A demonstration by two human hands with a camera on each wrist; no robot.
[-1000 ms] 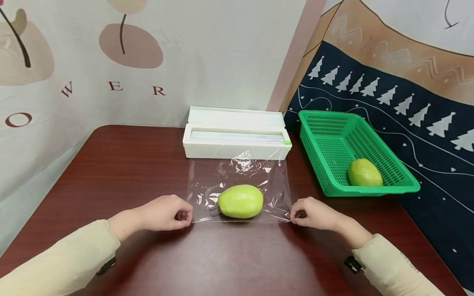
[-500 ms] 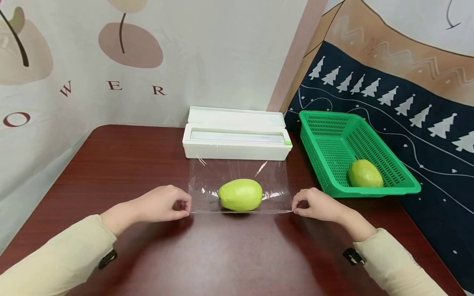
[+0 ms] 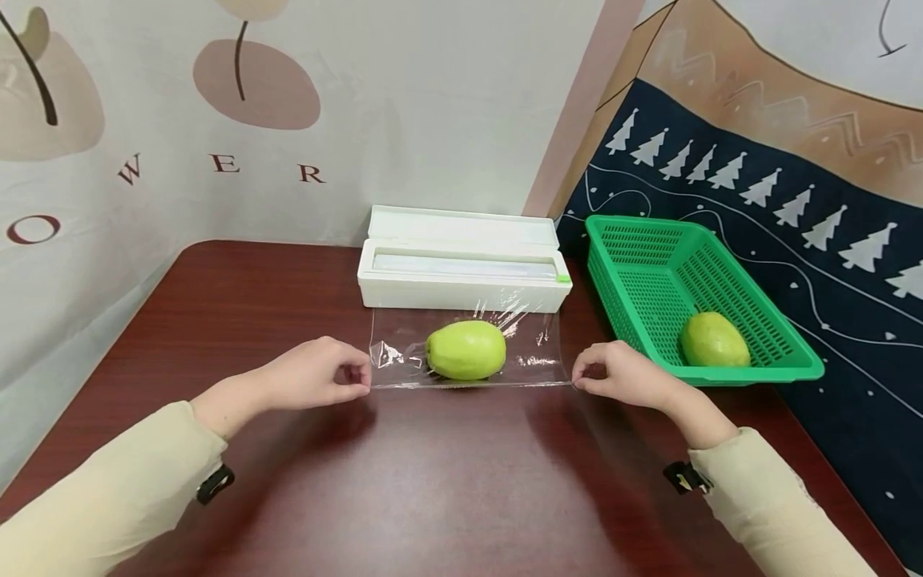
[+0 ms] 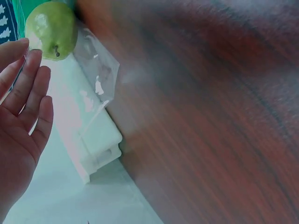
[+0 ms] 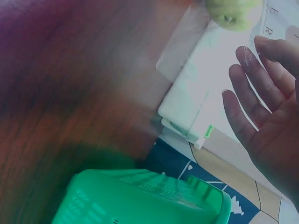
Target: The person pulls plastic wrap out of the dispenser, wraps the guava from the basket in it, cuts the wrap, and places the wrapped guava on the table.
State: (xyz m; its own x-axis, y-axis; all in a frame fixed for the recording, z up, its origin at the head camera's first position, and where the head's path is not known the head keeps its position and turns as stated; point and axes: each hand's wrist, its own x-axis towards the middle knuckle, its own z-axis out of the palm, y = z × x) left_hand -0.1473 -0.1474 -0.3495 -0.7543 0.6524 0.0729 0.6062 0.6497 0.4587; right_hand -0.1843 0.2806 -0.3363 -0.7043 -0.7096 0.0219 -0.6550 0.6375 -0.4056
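A sheet of clear cling film (image 3: 537, 353) runs forward from a white cling film box (image 3: 465, 295). On the film, close in front of the box, lies a smooth green pear (image 3: 465, 350); its stem shows in the left wrist view (image 4: 51, 30). My left hand (image 3: 310, 375) pinches the film's front left corner between thumb and index finger. At the front right corner, my right hand (image 3: 627, 375) pinches the film the same way. The front edge is stretched straight between both hands. In the wrist views the other fingers are loosely bent.
A green plastic basket (image 3: 634, 340) with a second green fruit (image 3: 714, 340) in it stands at the right, near the right hand. The box's lid (image 3: 461, 227) is tipped back toward the wall cloth. Dark red wooden tabletop (image 3: 461, 481) spreads in front.
Both hands have moved away from the body toward the box, keeping their pinch on the film corners. The pear has shifted toward the box along with the film's front edge.
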